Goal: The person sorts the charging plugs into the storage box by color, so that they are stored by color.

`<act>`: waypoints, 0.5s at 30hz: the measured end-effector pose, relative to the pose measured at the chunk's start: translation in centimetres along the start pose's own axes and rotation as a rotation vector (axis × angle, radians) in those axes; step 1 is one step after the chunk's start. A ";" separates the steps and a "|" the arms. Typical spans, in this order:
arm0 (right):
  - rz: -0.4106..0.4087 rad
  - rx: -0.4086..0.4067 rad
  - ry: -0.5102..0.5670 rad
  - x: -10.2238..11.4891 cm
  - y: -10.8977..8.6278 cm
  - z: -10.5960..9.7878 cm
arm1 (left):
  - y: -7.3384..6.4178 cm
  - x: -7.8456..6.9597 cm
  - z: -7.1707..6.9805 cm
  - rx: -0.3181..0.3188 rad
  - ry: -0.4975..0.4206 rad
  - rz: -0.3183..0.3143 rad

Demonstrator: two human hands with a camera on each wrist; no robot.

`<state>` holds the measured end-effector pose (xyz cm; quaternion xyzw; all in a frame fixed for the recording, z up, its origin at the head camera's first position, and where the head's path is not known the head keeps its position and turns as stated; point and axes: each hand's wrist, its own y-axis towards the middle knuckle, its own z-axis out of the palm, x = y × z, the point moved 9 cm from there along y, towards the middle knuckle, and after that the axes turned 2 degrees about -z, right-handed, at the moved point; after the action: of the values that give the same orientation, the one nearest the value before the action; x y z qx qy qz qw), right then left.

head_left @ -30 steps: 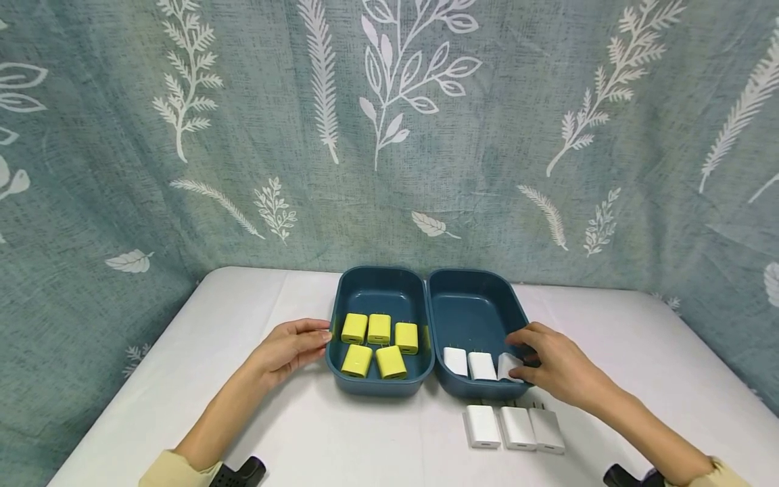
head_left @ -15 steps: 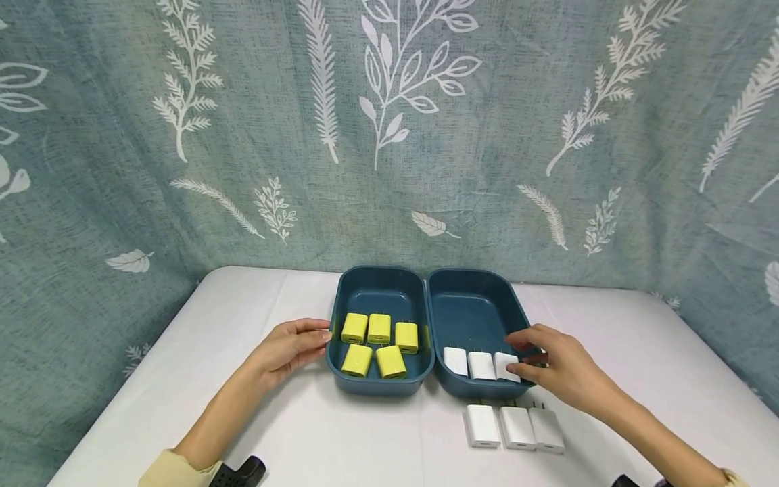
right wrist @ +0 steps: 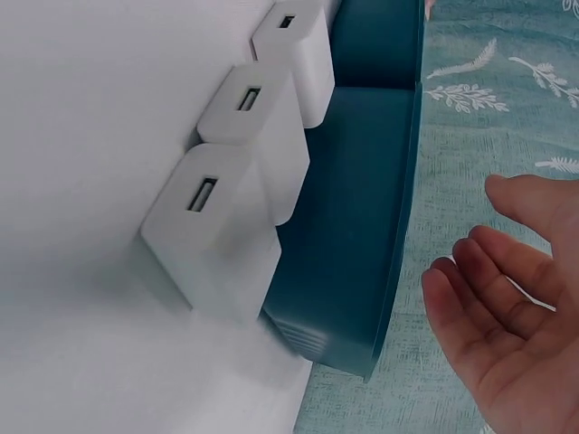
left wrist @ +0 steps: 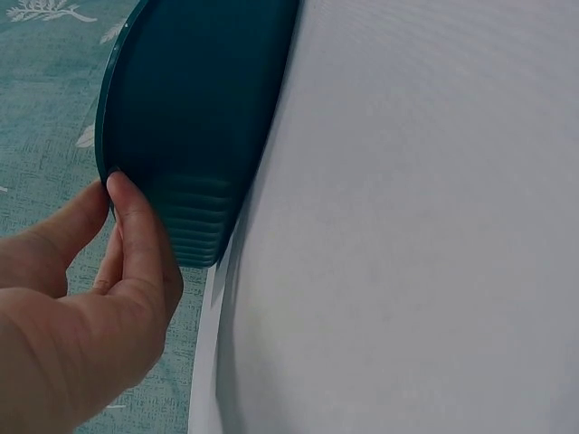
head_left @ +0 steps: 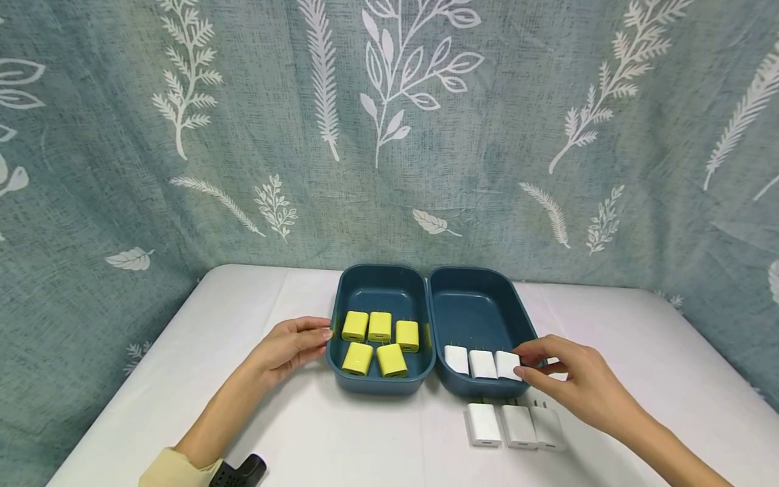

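Two dark blue plastic bins stand side by side in the head view. The left bin holds several yellow USB chargers. My left hand pinches its left rim between thumb and finger, as the left wrist view also shows. In the right bin, three white USB chargers lie in a row along the near wall. My right hand hovers over that bin's right rim, fingertips close beside the rightmost white charger. In the right wrist view the fingers are loosely curved and hold nothing.
Three more white chargers lie in a row on the white table, just in front of the right bin, prongs toward it. A green leaf-patterned curtain hangs behind the table.
My right hand let go of the rightmost white charger, which now lies flat in line with the other two, and drew back to the right. My left hand stayed on the left bin.
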<state>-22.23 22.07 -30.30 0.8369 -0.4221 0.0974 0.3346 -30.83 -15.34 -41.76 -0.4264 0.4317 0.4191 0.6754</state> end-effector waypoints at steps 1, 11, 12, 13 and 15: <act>0.001 -0.003 -0.002 0.0 -0.2 -0.1 | 0.0 0.0 0.0 -0.001 0.001 -0.001; 0.020 0.021 -0.001 0.3 -1.8 0.0 | -0.1 -0.1 -0.2 -0.007 0.015 -0.004; 0.022 0.023 0.001 0.4 -1.9 -0.1 | -0.1 -0.2 -0.2 -0.006 0.013 -0.003; 0.022 0.026 0.004 0.5 -2.1 0.0 | -0.1 -0.1 -0.2 -0.005 0.012 -0.004; 0.026 0.031 0.016 0.5 -2.4 0.0 | -0.1 -0.1 -0.1 -0.002 0.012 -0.005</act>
<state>-20.04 22.76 -31.19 0.8355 -0.4289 0.1152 0.3238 -30.78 -15.50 -41.67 -0.4307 0.4343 0.4151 0.6735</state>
